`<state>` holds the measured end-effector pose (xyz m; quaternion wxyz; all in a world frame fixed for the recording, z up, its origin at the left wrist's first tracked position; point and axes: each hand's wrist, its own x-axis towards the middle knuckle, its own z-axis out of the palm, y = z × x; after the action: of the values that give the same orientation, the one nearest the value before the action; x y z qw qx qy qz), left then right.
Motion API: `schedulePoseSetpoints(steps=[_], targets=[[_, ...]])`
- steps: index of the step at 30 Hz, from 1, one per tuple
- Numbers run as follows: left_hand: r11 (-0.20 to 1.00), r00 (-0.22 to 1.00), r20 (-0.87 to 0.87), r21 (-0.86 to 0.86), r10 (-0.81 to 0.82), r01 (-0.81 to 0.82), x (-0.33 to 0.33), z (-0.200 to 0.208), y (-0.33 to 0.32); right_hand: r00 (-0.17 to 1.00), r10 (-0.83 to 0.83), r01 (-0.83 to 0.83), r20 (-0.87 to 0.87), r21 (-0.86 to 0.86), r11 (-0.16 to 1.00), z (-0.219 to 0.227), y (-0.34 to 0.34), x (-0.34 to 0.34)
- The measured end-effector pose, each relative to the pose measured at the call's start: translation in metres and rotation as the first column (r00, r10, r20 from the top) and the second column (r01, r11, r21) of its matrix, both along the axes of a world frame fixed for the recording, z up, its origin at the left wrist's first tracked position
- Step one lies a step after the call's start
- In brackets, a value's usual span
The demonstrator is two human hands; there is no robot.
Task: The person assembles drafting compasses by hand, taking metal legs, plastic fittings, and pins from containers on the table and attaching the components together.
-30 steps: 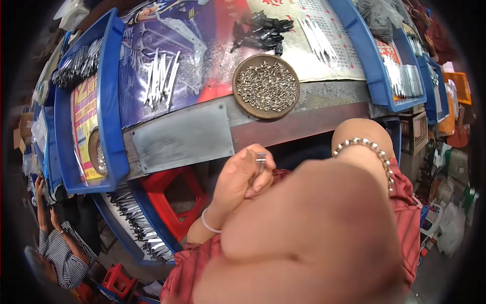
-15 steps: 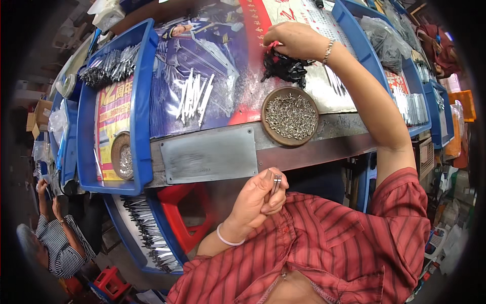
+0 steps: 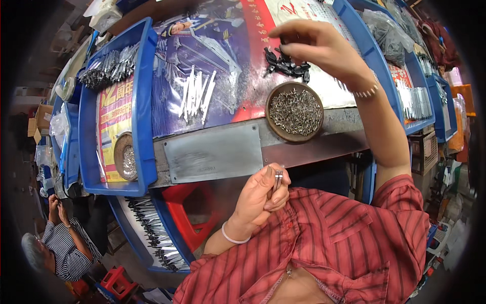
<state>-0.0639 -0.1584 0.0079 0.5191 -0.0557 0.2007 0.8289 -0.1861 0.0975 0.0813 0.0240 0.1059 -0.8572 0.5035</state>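
Close to my chest, my left hand [image 3: 259,197] is closed on a pair of thin silver metal rods [image 3: 278,178], their ends poking up between thumb and forefinger. Across the table my right hand [image 3: 324,48] hangs over a small pile of black plastic parts [image 3: 287,67]. A small dark piece shows between its thumb and fingers, partly hidden by them. Just nearer than the pile stands a round brown dish [image 3: 270,121] full of tiny silver metal pieces. Left of it, several white and silver rods [image 3: 195,96] lie on the printed sheet.
A blue tray [image 3: 144,109] on the left holds black-tipped silver rods and a second dish. A metal plate [image 3: 212,154] lies along the table's front edge. More blue trays [image 3: 372,48] stand right; another [image 3: 167,225] sits below, beside a red stool [image 3: 185,215]. A person in stripes [image 3: 76,248] sits far left.
My right hand has lifted off the black pile and shifted right, with a small dark piece between its fingers. My left hand keeps its grip on the rods.
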Motion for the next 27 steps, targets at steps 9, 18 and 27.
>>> schedulePoseSetpoints(steps=[9,18,27], targets=[[0.999,0.996,-0.070,-0.004,-0.051,0.051,-0.003,0.006,0.015,0.841,0.167,0.345,0.515,-0.747,0.569,-0.038,-0.045,0.108],[1.000,0.999,0.032,0.015,0.009,-0.009,0.009,0.005,0.020,0.836,0.221,0.352,0.501,-0.801,0.483,-0.054,-0.053,0.127],[0.999,0.994,0.109,-0.038,-0.001,0.005,0.009,0.011,0.027,0.854,0.188,0.307,0.485,-0.762,0.570,-0.059,-0.060,0.135]])
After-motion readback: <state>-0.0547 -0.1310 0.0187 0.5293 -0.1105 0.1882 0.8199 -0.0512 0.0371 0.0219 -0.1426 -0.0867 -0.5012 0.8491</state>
